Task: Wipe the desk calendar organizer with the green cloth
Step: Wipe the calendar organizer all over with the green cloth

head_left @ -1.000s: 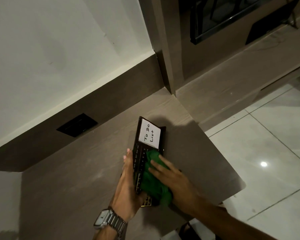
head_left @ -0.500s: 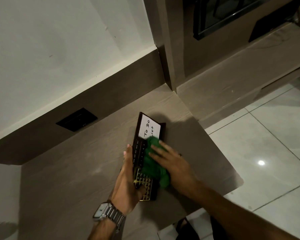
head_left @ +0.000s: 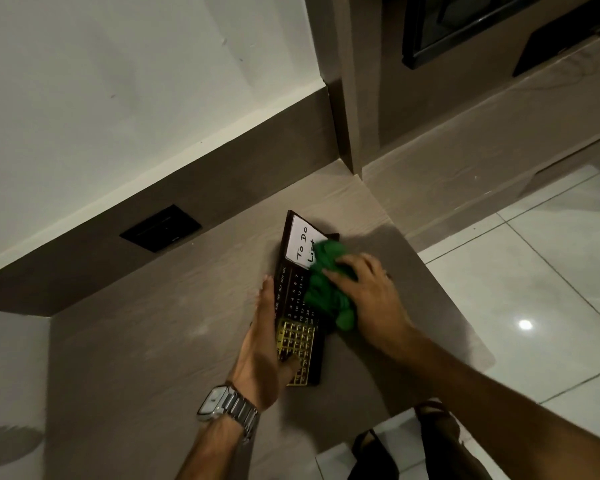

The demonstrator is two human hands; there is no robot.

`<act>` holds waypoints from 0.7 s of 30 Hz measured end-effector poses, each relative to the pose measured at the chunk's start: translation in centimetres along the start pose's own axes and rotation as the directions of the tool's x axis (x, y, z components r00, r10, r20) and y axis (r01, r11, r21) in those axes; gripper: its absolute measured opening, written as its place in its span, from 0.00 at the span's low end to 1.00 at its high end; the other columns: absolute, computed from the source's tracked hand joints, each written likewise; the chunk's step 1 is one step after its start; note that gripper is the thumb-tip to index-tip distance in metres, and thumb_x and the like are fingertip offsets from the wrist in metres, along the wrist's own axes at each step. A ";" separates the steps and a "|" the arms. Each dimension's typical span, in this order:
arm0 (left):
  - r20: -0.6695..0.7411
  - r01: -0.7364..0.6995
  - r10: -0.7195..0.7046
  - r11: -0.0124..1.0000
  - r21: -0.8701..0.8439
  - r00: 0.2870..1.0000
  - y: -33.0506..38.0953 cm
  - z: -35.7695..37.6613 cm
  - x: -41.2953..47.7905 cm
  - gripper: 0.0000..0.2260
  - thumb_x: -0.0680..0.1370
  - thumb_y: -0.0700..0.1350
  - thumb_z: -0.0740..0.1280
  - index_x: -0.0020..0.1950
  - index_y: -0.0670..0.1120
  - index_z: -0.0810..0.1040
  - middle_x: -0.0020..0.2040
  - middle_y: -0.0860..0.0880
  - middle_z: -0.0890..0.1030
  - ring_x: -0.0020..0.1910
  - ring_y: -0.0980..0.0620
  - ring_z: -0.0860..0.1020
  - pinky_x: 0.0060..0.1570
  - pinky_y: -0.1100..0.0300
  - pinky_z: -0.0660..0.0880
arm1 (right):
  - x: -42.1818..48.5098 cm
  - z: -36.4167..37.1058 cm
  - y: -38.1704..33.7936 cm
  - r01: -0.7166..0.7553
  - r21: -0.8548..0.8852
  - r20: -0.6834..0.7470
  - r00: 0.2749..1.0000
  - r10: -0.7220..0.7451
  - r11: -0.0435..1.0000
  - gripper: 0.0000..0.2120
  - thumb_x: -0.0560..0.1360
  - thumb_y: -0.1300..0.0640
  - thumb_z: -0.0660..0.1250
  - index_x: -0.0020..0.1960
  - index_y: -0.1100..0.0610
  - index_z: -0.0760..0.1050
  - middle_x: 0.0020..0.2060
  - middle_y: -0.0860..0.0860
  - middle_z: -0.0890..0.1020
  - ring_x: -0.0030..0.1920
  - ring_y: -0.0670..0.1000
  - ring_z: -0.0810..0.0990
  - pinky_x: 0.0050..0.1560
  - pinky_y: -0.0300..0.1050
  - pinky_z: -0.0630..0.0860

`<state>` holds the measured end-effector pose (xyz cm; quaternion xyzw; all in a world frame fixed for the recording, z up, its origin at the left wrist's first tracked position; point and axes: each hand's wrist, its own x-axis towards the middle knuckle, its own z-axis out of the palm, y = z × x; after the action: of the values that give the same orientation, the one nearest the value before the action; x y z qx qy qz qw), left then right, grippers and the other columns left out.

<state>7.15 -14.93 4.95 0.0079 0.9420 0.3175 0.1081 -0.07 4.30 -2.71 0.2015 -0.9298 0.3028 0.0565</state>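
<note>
The desk calendar organizer (head_left: pixel 293 299) is a long black board lying flat on the brown desk (head_left: pixel 146 341), with a white "To Do List" card at its far end, rows of dates in the middle and a gold grid at the near end. My left hand (head_left: pixel 264 344) holds its left edge, thumb on the gold grid. My right hand (head_left: pixel 371 292) presses the bunched green cloth (head_left: pixel 326 285) onto the organizer's right side, where it covers part of the white card's corner.
A black wall socket plate (head_left: pixel 160 228) sits on the brown back panel at the left. The desk's right edge (head_left: pixel 465 327) drops to a tiled floor. Dark shelves and a black frame stand at the upper right. A silver watch (head_left: pixel 222 405) is on my left wrist.
My right hand has slid the green cloth along the organizer away from me, from the gold grid up to the white card. The left hand has kept its hold.
</note>
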 end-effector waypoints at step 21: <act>-0.011 -0.092 0.093 0.996 0.013 0.996 -0.6 -0.2 0.1 0.54 0.66 0.35 0.76 0.77 0.41 0.40 0.79 0.41 0.54 0.79 0.46 0.54 0.74 0.42 0.63 | 1.2 0.5 -1.7 -0.147 -0.146 0.050 0.987 0.156 0.978 0.34 0.66 0.55 0.77 0.70 0.51 0.69 0.68 0.56 0.70 0.69 0.62 0.62 0.60 0.63 0.71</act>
<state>7.04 -15.50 4.75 0.0504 0.9433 0.3162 0.0878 -0.41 2.34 -1.93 0.1347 -0.9629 0.2329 0.0190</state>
